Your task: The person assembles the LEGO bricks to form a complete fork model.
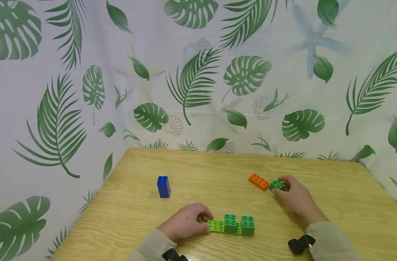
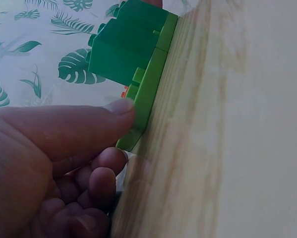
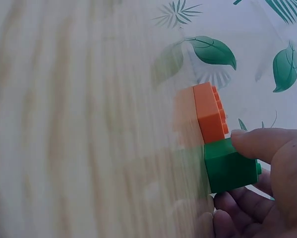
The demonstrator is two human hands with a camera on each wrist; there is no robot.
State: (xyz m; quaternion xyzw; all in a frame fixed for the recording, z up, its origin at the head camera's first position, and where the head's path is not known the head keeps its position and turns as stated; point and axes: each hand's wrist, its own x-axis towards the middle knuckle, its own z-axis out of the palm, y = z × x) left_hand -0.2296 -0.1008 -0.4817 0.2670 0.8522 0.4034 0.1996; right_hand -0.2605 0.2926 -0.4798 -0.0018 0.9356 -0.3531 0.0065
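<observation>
My left hand (image 1: 187,222) pinches the left end of a light green building plate (image 1: 215,226) lying on the table. Two darker green bricks stand on that plate, one near its middle (image 1: 230,224) and one at its right end (image 1: 247,226). In the left wrist view the thumb lies against the plate (image 2: 149,94), the other fingers curled below. Farther back on the right, my right hand (image 1: 297,197) grips a green brick (image 1: 277,185) between thumb and fingers, low at the tabletop. Just beyond this brick lies an orange brick (image 3: 210,113); I cannot tell whether they touch.
A tall blue block (image 1: 163,187) stands upright on the left part of the wooden table (image 1: 201,174). Behind the table's back edge hangs a white leaf-patterned cloth (image 1: 205,134), which also runs along the left side.
</observation>
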